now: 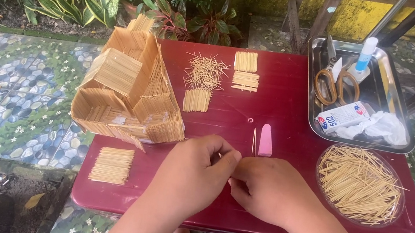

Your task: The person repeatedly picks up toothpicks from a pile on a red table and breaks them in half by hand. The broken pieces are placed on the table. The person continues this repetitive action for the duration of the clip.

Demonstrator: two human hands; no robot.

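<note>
Barely visible: something thin pinched between fingers of left hand (198,169) and right hand (262,189). Steel tray (395,145) holding scissors (336,82), glue; round dish (401,189) full of toothpicks (357,184).

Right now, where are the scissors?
In the head view, the scissors lie in the metal tray at the table's far right corner, beside the glue bottle and above a small box.

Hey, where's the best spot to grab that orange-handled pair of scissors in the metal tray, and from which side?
Probably take the orange-handled pair of scissors by the two handle loops, coming from above on the near side. They lie flat in the metal tray, loops toward the person, blades pointing away toward the far rim; a white glue box sits just nearer, so reach over it.
</note>
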